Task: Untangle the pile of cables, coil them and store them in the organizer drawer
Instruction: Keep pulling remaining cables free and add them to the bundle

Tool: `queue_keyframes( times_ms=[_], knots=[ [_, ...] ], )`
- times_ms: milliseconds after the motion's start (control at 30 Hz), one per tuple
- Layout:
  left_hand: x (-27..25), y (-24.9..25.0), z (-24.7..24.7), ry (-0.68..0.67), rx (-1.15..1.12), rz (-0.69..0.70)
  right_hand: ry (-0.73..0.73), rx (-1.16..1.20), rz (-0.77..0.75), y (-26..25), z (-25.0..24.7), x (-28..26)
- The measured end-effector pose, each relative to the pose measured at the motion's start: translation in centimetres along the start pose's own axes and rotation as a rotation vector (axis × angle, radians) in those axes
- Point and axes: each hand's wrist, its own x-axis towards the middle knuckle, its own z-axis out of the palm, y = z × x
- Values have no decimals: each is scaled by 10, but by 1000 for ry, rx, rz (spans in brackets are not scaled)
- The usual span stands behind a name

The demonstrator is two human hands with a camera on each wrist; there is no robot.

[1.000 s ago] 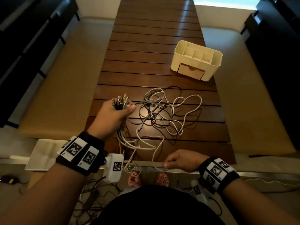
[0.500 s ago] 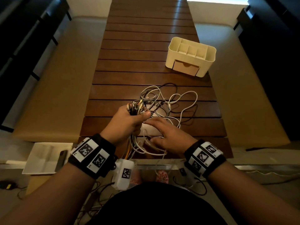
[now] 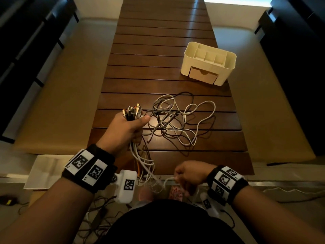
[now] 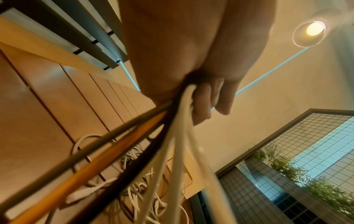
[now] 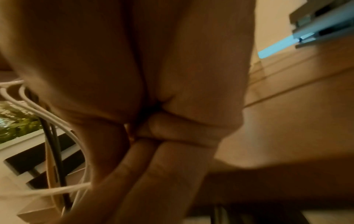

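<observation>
My left hand (image 3: 128, 126) grips a bunch of cable ends (image 3: 132, 111) upright above the slatted wooden table (image 3: 158, 50); the plugs stick out of the top of the fist. White, black and orange strands (image 4: 172, 136) hang from that fist over the table's near edge. My right hand (image 3: 190, 175) is at the near edge and pinches one white cable (image 5: 57, 191) pulled toward me. A loose tangle of grey and white cables (image 3: 177, 120) lies on the table right of my left hand. The cream organizer (image 3: 209, 63) stands at the far right, its drawer (image 3: 203, 75) closed.
Tan padded benches (image 3: 61, 94) run along both sides of the table. A white tray (image 3: 44, 171) sits on the floor at the lower left. More cords lie on the floor by my feet. Dark cabinets flank the room.
My right hand left the tangle and drew back to the table's near edge with a white cable. The left hand still holds the bunch, a little farther left.
</observation>
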Motion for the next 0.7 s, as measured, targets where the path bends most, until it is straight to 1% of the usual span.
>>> queue_keyframes(
  times_ms=[67, 167, 267, 333, 500, 633, 667, 700],
  knots=[
    [1, 0, 1, -8, 7, -4, -20, 7, 51, 7, 0, -6],
    [3, 0, 6, -20, 28, -7, 34, -45, 76, 13, -6, -11],
    [3, 0, 10, -28, 55, -11, 78, 38, 87, 17, -10, -16],
    [3, 1, 11, -30, 77, -9, 120, 40, 74, 16, -13, -22],
    [2, 1, 10, -19, 82, -15, 267, 28, 28, 14, -25, -35],
    [2, 0, 12, -8, 85, -17, 453, -15, 12, 13, -30, -38],
    [3, 0, 12, -7, 87, -21, 482, -39, 14, 13, -29, -38],
    [3, 0, 12, -9, 88, -24, 470, -69, 23, 14, -27, -37]
  ],
)
